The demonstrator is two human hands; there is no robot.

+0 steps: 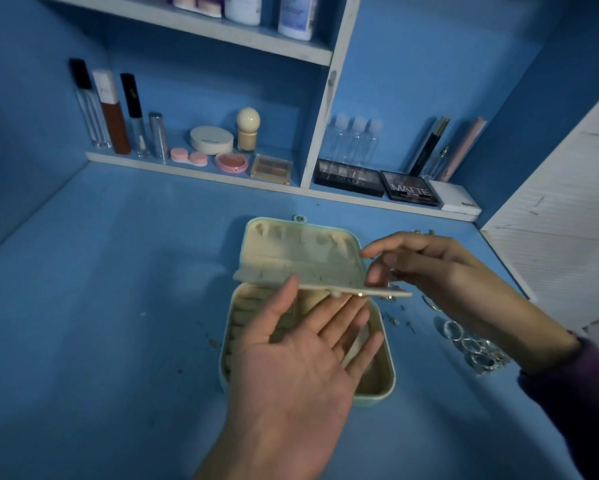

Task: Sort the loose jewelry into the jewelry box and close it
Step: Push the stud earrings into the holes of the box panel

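Note:
A mint-green jewelry box (384, 372) lies open on the blue table, its lid (301, 244) folded back. A beige inner flap (325, 289) stands out level over the box. My left hand (301, 368) is palm up with straight fingers under this flap, thumb along its near edge. My right hand (440, 271) hovers at the flap's right end, thumb and fingers pinching a small item I cannot make out. Several silver rings (471, 344) lie on the table right of the box. Small earrings (395, 318) are scattered between box and rings.
A low shelf (194, 169) along the back holds cosmetics: lip gloss tubes (111, 116), compacts, palettes (409, 188) and small clear bottles (353, 140). A white panel (561, 216) borders the table on the right. More small jewelry (422, 232) lies behind my right hand.

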